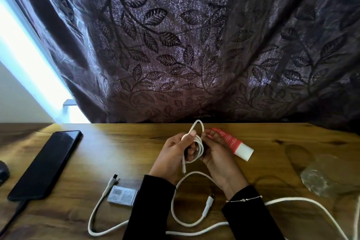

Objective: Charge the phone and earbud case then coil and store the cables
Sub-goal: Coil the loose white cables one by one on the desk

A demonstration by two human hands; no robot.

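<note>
Two white cables show: one (198, 148) is pinched in coils by both the left hand (175, 154) and right hand (216, 154) above the worktop (116, 152), its plug hanging down toward the person. Nearer than the hands, the other cable (194, 230) trails loosely left to right. One black phone (44, 163) lies far left of the hands, long axis slanting away rightward, a dark lead plugged into its near end.

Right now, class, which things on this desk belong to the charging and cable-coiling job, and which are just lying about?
Part of the job:
thin white cable, being coiled by left hand and right hand
thick white cable
phone, dark cable plugged in

Lying about:
red tube
drinking glass
small grey box
</note>
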